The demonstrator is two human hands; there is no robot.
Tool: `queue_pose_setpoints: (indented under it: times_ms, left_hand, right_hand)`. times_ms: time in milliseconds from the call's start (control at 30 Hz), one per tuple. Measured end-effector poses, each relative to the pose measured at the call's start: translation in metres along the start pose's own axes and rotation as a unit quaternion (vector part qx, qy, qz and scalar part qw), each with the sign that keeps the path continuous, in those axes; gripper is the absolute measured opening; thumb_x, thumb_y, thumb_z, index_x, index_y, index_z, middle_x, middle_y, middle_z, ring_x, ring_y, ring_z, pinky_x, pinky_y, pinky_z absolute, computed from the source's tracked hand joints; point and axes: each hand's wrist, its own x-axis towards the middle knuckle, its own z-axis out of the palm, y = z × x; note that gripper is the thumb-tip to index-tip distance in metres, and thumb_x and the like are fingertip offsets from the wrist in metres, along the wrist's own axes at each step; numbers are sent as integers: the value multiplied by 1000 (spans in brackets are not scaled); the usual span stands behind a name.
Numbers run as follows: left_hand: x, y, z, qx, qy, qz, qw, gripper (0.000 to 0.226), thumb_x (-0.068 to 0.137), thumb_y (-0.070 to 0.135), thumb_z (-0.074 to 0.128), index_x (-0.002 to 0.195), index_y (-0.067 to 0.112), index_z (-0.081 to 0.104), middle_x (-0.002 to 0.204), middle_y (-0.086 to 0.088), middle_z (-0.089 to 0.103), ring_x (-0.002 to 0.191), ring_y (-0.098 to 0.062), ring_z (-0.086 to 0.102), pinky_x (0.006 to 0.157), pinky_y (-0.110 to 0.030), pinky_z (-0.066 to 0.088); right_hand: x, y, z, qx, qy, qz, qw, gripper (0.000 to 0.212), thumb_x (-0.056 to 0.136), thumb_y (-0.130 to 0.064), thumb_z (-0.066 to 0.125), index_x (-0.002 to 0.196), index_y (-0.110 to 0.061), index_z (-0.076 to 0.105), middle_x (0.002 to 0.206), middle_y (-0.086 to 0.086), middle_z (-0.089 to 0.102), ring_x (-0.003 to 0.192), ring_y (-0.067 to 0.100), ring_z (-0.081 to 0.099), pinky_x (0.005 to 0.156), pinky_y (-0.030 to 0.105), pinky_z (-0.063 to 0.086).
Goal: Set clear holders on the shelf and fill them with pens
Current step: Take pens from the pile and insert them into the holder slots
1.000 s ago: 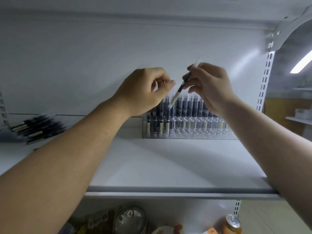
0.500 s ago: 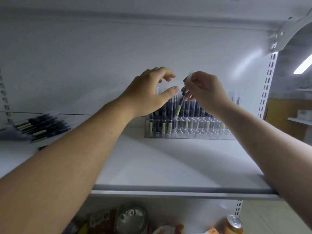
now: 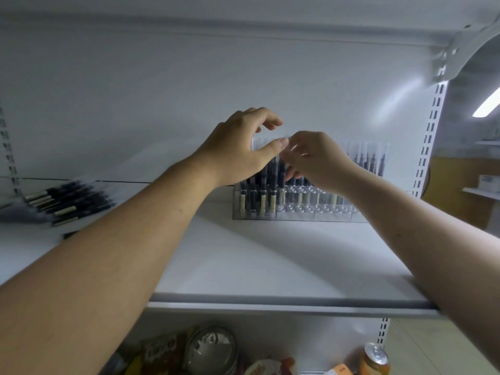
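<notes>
Clear holders [image 3: 305, 213] stand in a row at the back of the white shelf [image 3: 243, 269], with several dark pens upright in their slots, mostly at the left end. My right hand [image 3: 319, 161] is right above the holders and pinches a dark pen [image 3: 282, 175] by its clear-capped top. The pen is upright, its lower end down among the standing pens. My left hand [image 3: 240, 150] hovers just left of it with loosely curved fingers, holding nothing, its thumb close to my right fingertips. A pile of loose pens [image 3: 70, 201] lies at the shelf's left.
More capped pens [image 3: 374, 161] stand at the holders' far right, by the slotted upright [image 3: 428, 147]. The shelf's front lip [image 3: 270, 304] is near my forearms. On the shelf below are a drink can [image 3: 374, 358], a round lid [image 3: 211, 347] and packets.
My right hand has come down and turned the pen from tilted to upright, lowering it into the holder. My left hand's fingers have opened and it has stayed beside the right.
</notes>
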Motion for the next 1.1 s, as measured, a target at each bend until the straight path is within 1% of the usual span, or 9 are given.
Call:
queue_pose_setpoints:
  times_ms: [100, 267, 433, 500, 633, 800, 900, 1000, 1100]
  left_hand:
    - [0, 0, 0, -1, -3, 0, 1000, 39, 100, 49, 62, 133, 29, 60, 131, 14, 61, 120, -8, 55, 103, -37, 48]
    - [0, 0, 0, 3, -3, 3, 1000, 39, 100, 50, 61, 133, 29, 60, 130, 14, 62, 119, -8, 55, 102, -38, 49]
    - [0, 2, -3, 25, 2, 10, 1000, 41, 100, 52, 59, 135, 30, 58, 131, 14, 61, 120, -9, 54, 104, -41, 49]
    - [1, 3, -9, 47, 11, 16, 999, 42, 100, 54, 57, 136, 31, 57, 131, 14, 60, 120, -9, 55, 103, -41, 50]
    - [3, -1, -32, 60, 39, -28, 997, 41, 102, 56, 52, 134, 31, 57, 127, 15, 60, 114, -8, 56, 98, -37, 53]
    - [-26, -28, -85, 78, -4, -141, 987, 43, 104, 62, 45, 128, 29, 59, 121, 14, 60, 105, -10, 59, 88, -35, 52]
    - [-59, -52, -116, 137, -33, -225, 964, 38, 102, 53, 53, 127, 26, 60, 120, 10, 62, 104, -14, 61, 86, -32, 47]
    - [-91, -70, -141, 204, -82, -300, 928, 42, 97, 51, 64, 128, 23, 60, 119, 7, 61, 106, -16, 60, 92, -32, 47]
    - [-117, -81, -158, 223, -140, -354, 897, 53, 91, 55, 72, 132, 24, 57, 126, 5, 59, 108, -16, 58, 97, -33, 49]
  right_hand:
    - [-2, 4, 0, -8, -36, 8, 999, 17, 103, -27, 63, 98, -11, 65, 76, 5, 78, 72, 18, 78, 81, 51, 64]
    - [-1, 8, -7, -44, -35, 1, 998, 11, 97, -30, 72, 95, -20, 69, 77, -3, 79, 73, 17, 78, 78, 53, 64]
    - [4, 8, -17, -27, 99, -57, 993, 12, 98, -20, 67, 109, -17, 70, 88, -7, 74, 80, 13, 73, 80, 40, 64]
    - [6, 3, -18, -13, 160, -97, 982, 13, 96, -18, 66, 109, -16, 69, 90, -10, 70, 83, 9, 69, 78, 30, 61]
    - [6, -24, -10, 31, 189, -162, 968, 13, 95, -16, 64, 106, -16, 70, 90, -12, 71, 82, 3, 66, 70, 10, 47]
    - [3, -80, 19, -5, 87, -244, 966, 11, 94, -15, 65, 102, -20, 71, 93, -9, 71, 87, 5, 66, 76, 14, 49]
    - [7, -112, 45, -32, 10, -249, 968, 11, 92, -19, 63, 97, -25, 71, 90, -10, 71, 85, 10, 67, 79, 29, 56]
    - [19, -141, 74, -66, -74, -230, 968, 11, 91, -22, 60, 93, -28, 70, 84, -15, 68, 82, 12, 66, 76, 33, 57]
    - [36, -163, 100, -98, -122, -212, 964, 12, 90, -23, 59, 92, -27, 71, 90, -14, 69, 89, 18, 66, 80, 33, 57]
